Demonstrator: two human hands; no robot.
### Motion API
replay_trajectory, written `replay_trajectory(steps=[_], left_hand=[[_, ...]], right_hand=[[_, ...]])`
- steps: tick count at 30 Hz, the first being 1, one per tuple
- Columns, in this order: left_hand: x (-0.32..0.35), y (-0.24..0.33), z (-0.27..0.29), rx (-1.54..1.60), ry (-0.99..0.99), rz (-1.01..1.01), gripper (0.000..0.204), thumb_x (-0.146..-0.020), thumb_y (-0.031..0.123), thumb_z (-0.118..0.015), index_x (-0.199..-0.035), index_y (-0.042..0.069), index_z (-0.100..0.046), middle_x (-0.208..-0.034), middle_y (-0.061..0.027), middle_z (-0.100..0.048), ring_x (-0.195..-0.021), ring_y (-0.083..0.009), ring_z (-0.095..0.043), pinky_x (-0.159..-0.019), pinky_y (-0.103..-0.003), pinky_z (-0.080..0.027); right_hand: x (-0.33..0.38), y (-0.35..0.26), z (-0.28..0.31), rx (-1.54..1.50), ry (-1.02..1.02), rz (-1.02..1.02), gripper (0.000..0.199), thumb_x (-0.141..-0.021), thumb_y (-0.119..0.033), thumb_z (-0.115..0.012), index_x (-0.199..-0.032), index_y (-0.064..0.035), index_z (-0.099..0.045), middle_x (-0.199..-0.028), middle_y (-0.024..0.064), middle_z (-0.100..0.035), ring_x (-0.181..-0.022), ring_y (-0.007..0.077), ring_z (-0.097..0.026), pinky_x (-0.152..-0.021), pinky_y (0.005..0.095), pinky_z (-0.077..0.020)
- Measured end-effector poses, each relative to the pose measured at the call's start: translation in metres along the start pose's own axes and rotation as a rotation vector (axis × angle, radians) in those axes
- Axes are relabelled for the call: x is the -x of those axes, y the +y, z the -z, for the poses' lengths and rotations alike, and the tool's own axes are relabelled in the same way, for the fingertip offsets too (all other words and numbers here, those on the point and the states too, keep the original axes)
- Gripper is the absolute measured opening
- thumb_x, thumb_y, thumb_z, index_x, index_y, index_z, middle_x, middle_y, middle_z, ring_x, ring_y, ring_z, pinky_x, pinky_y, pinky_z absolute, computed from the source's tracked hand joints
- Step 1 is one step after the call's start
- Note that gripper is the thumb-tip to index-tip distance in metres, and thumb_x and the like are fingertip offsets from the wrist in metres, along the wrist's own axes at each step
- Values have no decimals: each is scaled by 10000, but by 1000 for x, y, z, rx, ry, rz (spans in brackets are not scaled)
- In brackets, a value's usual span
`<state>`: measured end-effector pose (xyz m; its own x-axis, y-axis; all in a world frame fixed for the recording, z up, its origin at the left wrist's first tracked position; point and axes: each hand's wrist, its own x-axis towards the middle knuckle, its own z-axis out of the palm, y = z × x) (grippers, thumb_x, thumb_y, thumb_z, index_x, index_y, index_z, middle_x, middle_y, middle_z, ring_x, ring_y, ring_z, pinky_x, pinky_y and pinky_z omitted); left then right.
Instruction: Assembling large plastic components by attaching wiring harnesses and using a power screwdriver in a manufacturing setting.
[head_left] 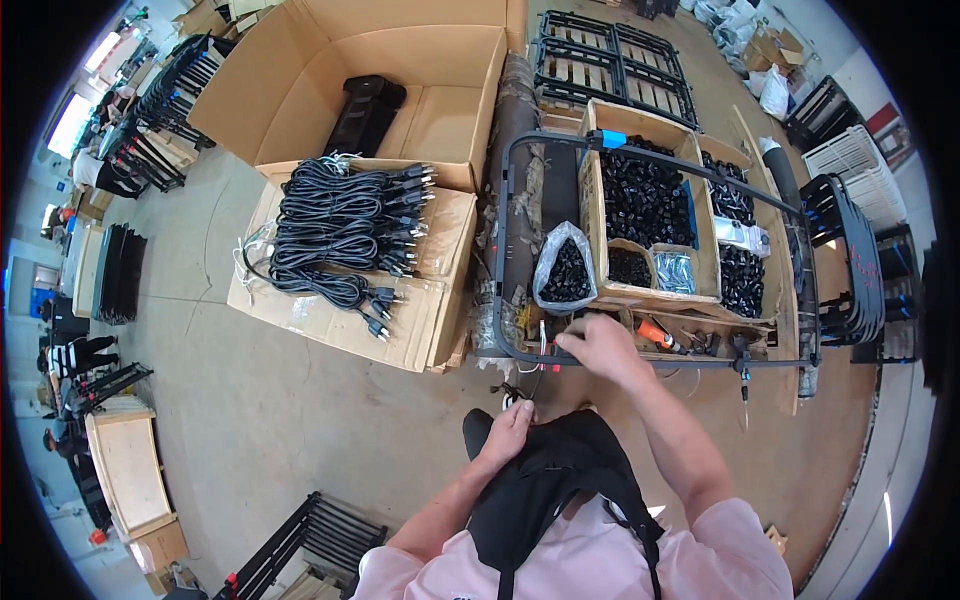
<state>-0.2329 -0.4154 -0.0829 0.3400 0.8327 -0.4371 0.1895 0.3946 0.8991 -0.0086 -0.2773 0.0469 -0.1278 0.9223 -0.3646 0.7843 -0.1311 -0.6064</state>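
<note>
A black tubular metal frame (655,364) with rounded corners lies across the work stand in front of me. My right hand (600,348) is at its near rail, left of the middle, fingers pinched; what they hold is hidden. Small red pieces and pale wires (543,338) show beside those fingertips. Lower and to the left, in front of the black apron (550,460), my left hand (508,430) is closed on a thin dark cable (539,384) that runs up toward the rail.
Bundled black power cords (335,220) lie on cardboard at left, before an open carton (285,120). Wooden bins (592,200) hold black plastic parts and silver screws (674,271). A bag of black parts (565,275) and an orange driver (657,335) sit within the frame's outline.
</note>
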Motion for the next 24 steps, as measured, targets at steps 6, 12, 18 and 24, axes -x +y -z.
replay_trajectory(steps=[6,12,18,24], left_hand=[[-11,0,0,303,33,191,402,-1155,345,-403,-919,65,-567,-779,30,-518,-697,-120,-498,-663,-297,-444],[-4,25,-9,453,-46,22,324,-1159,270,-393,-1118,34,-611,-868,-8,-605,-753,-106,-566,-716,-267,-484],[-29,16,-7,216,15,57,291,-1139,220,-444,-1199,-2,-623,-852,-38,-645,-765,-112,-626,-723,-280,-542],[-43,43,-15,106,180,117,267,-1126,208,-460,-1087,-4,-617,-824,-63,-694,-667,-118,-626,-659,-296,-546]], right_hand=[[-61,20,-37,-256,-427,-122,401,-932,-400,-731,-1001,-14,-816,-902,141,-773,-841,206,-707,-797,365,-547],[-81,70,-53,-1093,175,-293,266,-1012,-290,-691,-927,-49,-764,-674,-28,-573,-589,72,-449,-536,261,-345],[-100,34,-38,-1122,324,-120,305,-1061,-297,-632,-1055,-12,-739,-711,-35,-563,-619,77,-510,-559,242,-410],[-87,14,-6,-719,31,-111,370,-1036,-356,-637,-1065,-8,-762,-658,-2,-600,-571,99,-523,-583,270,-471]])
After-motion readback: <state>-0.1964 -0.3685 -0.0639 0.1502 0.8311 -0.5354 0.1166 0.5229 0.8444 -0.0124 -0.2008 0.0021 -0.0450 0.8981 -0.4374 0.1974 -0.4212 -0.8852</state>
